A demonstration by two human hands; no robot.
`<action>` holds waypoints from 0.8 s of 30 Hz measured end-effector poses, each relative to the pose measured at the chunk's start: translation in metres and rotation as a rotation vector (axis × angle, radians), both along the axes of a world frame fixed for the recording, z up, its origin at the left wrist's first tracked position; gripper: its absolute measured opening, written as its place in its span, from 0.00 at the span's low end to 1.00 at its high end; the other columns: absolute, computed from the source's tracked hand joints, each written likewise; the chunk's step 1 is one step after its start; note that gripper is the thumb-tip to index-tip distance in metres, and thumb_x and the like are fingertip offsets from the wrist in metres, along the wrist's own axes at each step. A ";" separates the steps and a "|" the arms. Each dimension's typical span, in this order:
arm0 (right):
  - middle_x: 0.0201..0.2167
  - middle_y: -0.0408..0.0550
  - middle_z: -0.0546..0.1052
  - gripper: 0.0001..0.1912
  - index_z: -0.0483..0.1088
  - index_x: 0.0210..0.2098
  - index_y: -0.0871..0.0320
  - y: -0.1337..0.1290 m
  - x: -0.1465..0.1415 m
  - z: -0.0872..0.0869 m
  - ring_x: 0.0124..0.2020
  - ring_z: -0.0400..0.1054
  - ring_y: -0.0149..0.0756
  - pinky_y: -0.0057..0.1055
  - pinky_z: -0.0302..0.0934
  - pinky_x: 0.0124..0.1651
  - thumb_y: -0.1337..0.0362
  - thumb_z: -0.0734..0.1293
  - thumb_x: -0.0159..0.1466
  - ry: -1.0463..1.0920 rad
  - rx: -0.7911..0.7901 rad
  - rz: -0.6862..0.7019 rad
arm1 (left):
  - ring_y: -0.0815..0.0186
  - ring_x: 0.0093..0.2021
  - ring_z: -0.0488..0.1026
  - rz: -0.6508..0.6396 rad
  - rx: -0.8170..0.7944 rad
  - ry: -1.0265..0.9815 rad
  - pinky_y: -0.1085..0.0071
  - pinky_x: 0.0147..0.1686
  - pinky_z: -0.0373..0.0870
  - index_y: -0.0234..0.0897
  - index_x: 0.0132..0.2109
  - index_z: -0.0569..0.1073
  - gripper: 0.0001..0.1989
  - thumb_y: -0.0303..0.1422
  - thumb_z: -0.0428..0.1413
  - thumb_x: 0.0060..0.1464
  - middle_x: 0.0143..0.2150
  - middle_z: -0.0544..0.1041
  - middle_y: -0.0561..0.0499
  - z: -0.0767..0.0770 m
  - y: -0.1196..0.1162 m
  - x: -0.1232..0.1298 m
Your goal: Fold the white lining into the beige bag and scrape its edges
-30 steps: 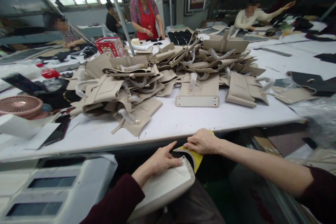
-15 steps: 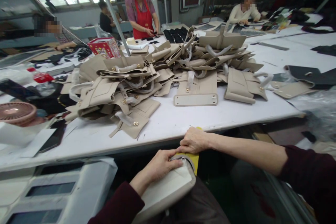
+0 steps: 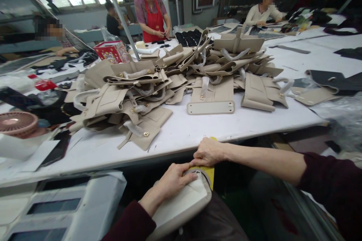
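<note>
A beige bag piece with a pale inner face [image 3: 183, 203] rests on my lap, below the table's front edge. My left hand [image 3: 172, 180] grips its upper end, with the thumb on the pale face and the fingers over the far edge. Against that end stands a flat yellow piece [image 3: 210, 175], partly hidden by the bag piece and my hands. My right hand [image 3: 207, 152] is closed on the yellow piece, its knuckles up and its fingertips close to my left fingers. What lies under the right fingers is hidden.
A heap of beige bag parts [image 3: 147, 83] with wrapped handles covers the middle of the white table [image 3: 175, 135]. A pink fan [image 3: 18, 122] and a phone [image 3: 58, 148] lie at the left. Grey-white covered equipment [image 3: 93, 199] stands lower left. Several people work behind.
Both hands keep their hold on the bag piece and the yellow piece. The left hand and the bag piece have shifted very slightly; little else differs.
</note>
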State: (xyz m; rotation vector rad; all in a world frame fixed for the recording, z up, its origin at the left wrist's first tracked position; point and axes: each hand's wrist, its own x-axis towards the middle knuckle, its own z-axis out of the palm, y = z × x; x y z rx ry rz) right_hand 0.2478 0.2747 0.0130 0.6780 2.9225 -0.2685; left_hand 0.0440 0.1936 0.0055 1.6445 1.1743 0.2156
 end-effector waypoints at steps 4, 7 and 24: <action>0.26 0.50 0.81 0.28 0.78 0.30 0.56 -0.003 0.000 0.001 0.28 0.74 0.37 0.29 0.48 0.26 0.49 0.55 0.71 -0.015 0.000 -0.006 | 0.69 0.27 0.59 -0.026 0.042 0.048 0.73 0.28 0.52 0.40 0.49 0.78 0.18 0.44 0.52 0.60 0.27 0.69 0.55 0.001 -0.001 0.001; 0.26 0.51 0.81 0.29 0.78 0.31 0.56 -0.007 0.001 -0.001 0.28 0.75 0.38 0.29 0.48 0.26 0.48 0.53 0.72 -0.028 0.001 -0.020 | 0.69 0.25 0.59 -0.040 0.068 0.079 0.72 0.27 0.50 0.40 0.47 0.78 0.18 0.45 0.50 0.61 0.26 0.69 0.55 0.001 -0.002 0.002; 0.27 0.54 0.81 0.32 0.80 0.33 0.57 -0.024 0.007 0.000 0.29 0.76 0.42 0.29 0.54 0.28 0.50 0.49 0.73 -0.100 -0.048 -0.137 | 0.64 0.28 0.70 -0.123 0.176 0.285 0.72 0.29 0.56 0.38 0.37 0.75 0.17 0.43 0.47 0.64 0.28 0.75 0.49 0.009 -0.004 0.010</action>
